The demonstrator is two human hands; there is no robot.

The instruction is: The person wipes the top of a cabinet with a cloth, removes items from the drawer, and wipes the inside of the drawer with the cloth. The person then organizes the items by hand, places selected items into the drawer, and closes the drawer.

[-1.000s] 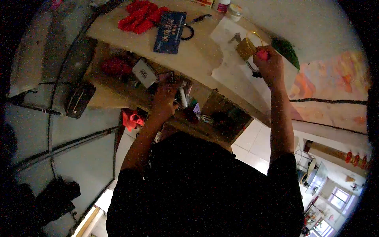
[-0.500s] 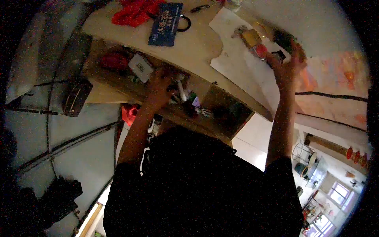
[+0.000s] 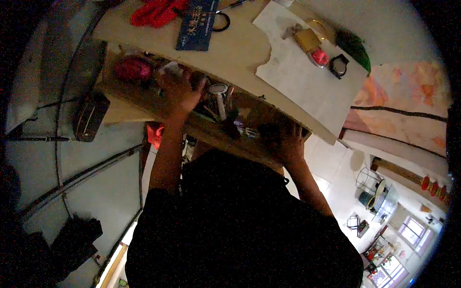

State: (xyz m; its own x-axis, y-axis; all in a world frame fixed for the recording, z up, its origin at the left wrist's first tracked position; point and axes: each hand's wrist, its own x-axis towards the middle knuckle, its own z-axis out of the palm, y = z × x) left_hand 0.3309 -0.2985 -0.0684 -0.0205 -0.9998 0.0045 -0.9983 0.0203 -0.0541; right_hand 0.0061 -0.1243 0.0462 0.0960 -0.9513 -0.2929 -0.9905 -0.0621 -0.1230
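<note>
My left hand [image 3: 180, 93] is down in the open drawer [image 3: 139, 98], over a pale white case [image 3: 170, 68] that it partly covers. Its fingers are blurred, so any grip on the case is unclear. Beside the thumb stands a white-handled object with a round head [image 3: 219, 98]. A dark red pouch [image 3: 133, 68] lies at the drawer's left end. My right hand [image 3: 290, 146] is at the drawer's right end, fingers apart near the side wall, with nothing visible in them. Dark shadow hides what lies beneath it.
On the tabletop [image 3: 240, 48] are a dark blue packet [image 3: 196, 26], a black hair tie [image 3: 222, 22] and red cloth [image 3: 156, 12]. A white sheet [image 3: 297, 91] carries a brass padlock [image 3: 306, 40], a pink item [image 3: 319, 58] and a dark watch [image 3: 339, 66]. A dark case [image 3: 91, 117] is at left.
My right hand has left the watch on the white sheet and come down to the drawer's right end. My left hand has shifted slightly left and up, over the white case.
</note>
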